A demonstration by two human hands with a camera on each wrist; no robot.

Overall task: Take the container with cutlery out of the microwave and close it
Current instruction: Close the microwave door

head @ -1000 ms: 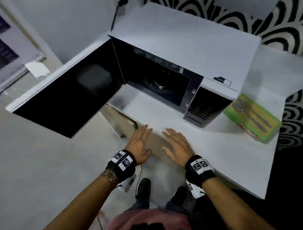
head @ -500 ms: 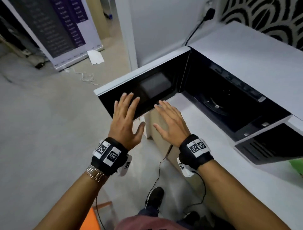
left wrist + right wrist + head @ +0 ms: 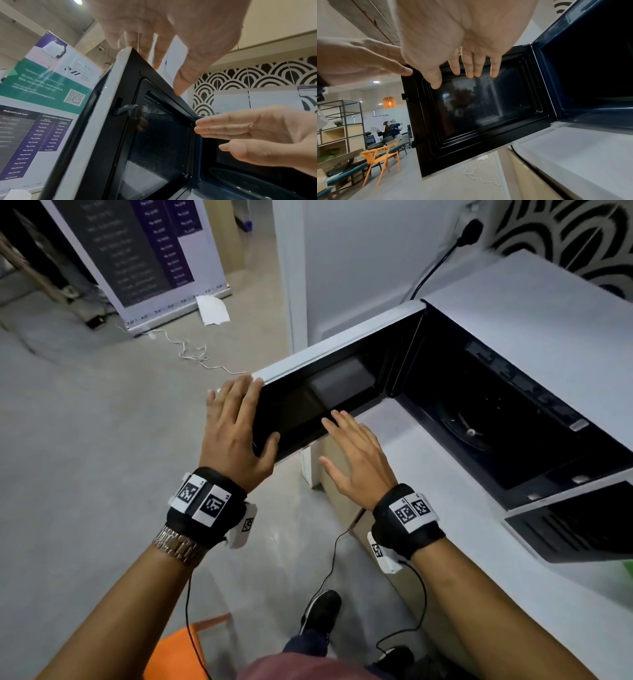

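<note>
Reaching out over the floor in the head view, the left hand (image 3: 236,433) lies with straight fingers over the free top corner of the open microwave door (image 3: 308,405), thumb against the door's dark inner face; nothing is gripped. The right hand (image 3: 356,460) hovers flat and relaxed, holding nothing, near the door's lower edge and above the edge of the white desk (image 3: 479,559). The microwave (image 3: 531,344) stands on that desk with its dark cavity open and only the turntable visible inside. A sliver of green at the right border, beside the microwave, may be the container; it cannot be told for sure.

From the left wrist, the left hand's fingers (image 3: 115,40) stretch past the door's white top corner (image 3: 125,52) and the thumb tip touches the black inner frame. The right hand (image 3: 257,135) shows side-on with fingers straight and together, close to the door's hinge side, apart from the glass.

From the right wrist, the right hand (image 3: 453,40) spreads its straight fingers in front of the door's window (image 3: 488,108), which mirrors a hand. The left hand (image 3: 359,60) reaches in from the left edge to the door's top corner. An orange chair (image 3: 382,157) stands on the floor beyond.
</note>
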